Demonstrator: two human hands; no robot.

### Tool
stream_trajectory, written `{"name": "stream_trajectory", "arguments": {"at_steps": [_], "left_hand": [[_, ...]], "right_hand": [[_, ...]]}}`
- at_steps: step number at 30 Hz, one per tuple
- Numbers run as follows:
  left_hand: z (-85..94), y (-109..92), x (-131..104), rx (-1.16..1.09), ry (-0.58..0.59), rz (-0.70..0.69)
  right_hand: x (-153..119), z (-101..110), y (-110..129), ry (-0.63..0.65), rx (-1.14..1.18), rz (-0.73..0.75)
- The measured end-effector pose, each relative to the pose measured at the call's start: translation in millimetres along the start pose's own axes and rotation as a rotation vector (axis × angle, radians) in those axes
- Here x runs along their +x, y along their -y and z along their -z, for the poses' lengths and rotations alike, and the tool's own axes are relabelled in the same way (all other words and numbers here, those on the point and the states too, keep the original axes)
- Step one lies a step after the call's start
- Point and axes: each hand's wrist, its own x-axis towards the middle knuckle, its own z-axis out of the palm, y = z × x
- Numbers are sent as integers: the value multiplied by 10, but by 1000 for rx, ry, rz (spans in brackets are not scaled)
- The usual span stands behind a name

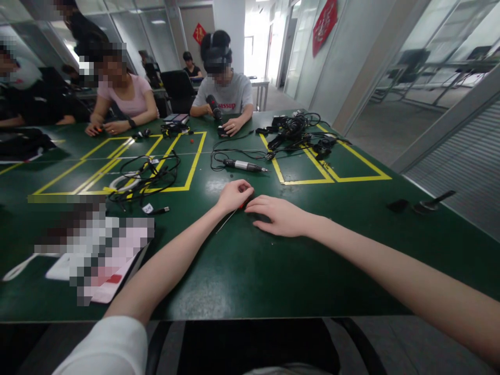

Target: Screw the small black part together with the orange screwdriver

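My left hand [234,197] rests low over the green table, its fingers closed in a pinch; what sits in them is hidden. A small red piece [241,206] shows just below its fingertips, too small to name. From there a thin pale strip or wire [226,221] runs toward the near side. My right hand [279,216] lies beside it on the table, fingers bent and thumb apart, its fingertips close to the red piece. Beyond both hands lies a grey and black electric screwdriver [244,165] with its cord.
Tangled black cables [292,130] lie at the back right, and more cables [148,174] at the left. Phones and a pink item [117,260] are near my left forearm. A black brush-like tool [429,204] lies far right. Across the table [250,276], people work, one holding a power screwdriver [214,107].
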Motion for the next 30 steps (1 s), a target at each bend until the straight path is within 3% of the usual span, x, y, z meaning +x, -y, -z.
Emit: {"name": "stream_trajectory", "arguments": {"at_steps": [3, 7, 14, 21, 30], "left_hand": [[-6, 2, 8, -16, 1, -4], [-19, 4, 17, -26, 5, -4], [-27, -13, 22, -9, 0, 5], [-20, -21, 26, 13, -2, 14], [-12, 13, 27, 5, -1, 11]], "right_hand": [[188, -135, -27, 10, 4, -6], [201, -114, -66, 24, 68, -26], [-132, 64, 27, 82, 113, -75], [-535, 84, 223, 83, 165, -201], [-572, 15, 318, 50, 122, -254]]}}
